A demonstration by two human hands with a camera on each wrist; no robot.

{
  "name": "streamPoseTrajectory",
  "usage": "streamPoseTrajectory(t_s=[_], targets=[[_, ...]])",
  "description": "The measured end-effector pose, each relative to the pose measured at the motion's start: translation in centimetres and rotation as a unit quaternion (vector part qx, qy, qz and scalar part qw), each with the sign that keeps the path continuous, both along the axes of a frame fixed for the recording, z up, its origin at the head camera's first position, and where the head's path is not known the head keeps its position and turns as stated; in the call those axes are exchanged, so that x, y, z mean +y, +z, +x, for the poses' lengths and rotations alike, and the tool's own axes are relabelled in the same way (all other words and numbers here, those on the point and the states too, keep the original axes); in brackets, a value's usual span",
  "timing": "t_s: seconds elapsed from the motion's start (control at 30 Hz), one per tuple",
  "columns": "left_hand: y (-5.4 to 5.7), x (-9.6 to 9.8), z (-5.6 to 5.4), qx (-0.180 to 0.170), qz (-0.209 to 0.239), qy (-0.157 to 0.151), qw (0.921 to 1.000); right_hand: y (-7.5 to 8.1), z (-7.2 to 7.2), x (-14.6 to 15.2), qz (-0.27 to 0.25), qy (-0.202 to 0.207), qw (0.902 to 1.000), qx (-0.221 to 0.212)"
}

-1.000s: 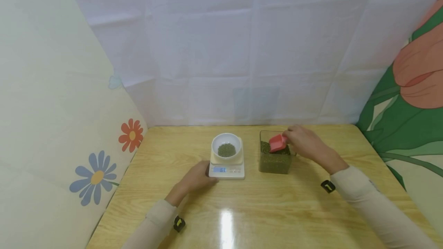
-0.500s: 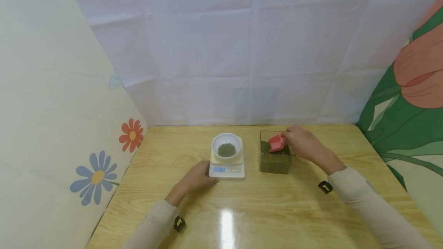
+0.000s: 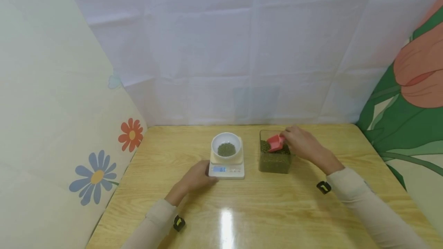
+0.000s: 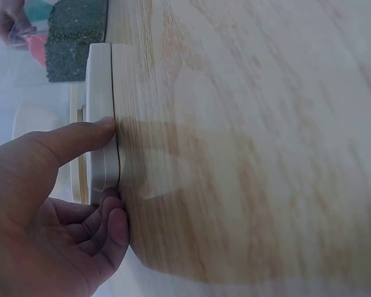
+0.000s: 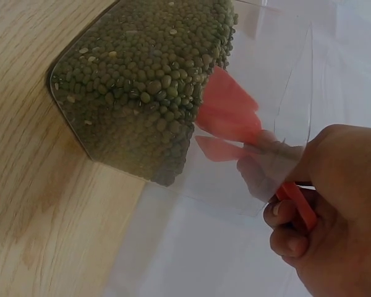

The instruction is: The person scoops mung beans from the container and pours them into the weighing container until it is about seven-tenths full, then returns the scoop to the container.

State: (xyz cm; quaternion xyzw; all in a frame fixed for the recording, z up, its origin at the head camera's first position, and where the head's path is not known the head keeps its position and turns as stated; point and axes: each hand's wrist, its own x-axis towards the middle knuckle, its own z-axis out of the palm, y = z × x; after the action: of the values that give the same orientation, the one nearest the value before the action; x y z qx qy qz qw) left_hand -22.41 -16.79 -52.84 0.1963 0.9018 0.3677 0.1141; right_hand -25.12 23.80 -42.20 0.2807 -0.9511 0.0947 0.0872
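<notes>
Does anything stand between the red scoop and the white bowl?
Yes: the red scoop dips inside the clear container, whose wall facing the white bowl stands between them. Past that wall, nothing visible blocks the way.

We see a glossy yellow wood-grain tabletop [image 3: 166, 145] with a white glare streak [image 3: 226, 228] at its near side. Beyond it we have a creased, pale lilac cloth backdrop [image 3: 200, 49]. Left, a cream panel [image 3: 52, 68] shows a blue-petalled flower [image 3: 95, 178] and, farther off, a smaller red-petalled flower [image 3: 130, 135]; right, a large coral-pink bloom [image 3: 418, 68] among green leaves [image 3: 389, 137].
</notes>
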Motion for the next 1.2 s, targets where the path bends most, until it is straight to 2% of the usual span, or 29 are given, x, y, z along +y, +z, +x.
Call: streamPoseTrajectory(t_s=[0.53, 1.2], targets=[[-0.01, 0.09, -0.12, 0.001, 0.009, -0.003, 1.0, -0.35, -0.04, -0.1, -0.004, 0.005, 0.9999, 0.016], [0.02, -0.01, -0.2, 0.003, 0.006, -0.004, 1.0, -0.09, -0.14, -0.96, -0.009, 0.002, 1.0, -0.003]])
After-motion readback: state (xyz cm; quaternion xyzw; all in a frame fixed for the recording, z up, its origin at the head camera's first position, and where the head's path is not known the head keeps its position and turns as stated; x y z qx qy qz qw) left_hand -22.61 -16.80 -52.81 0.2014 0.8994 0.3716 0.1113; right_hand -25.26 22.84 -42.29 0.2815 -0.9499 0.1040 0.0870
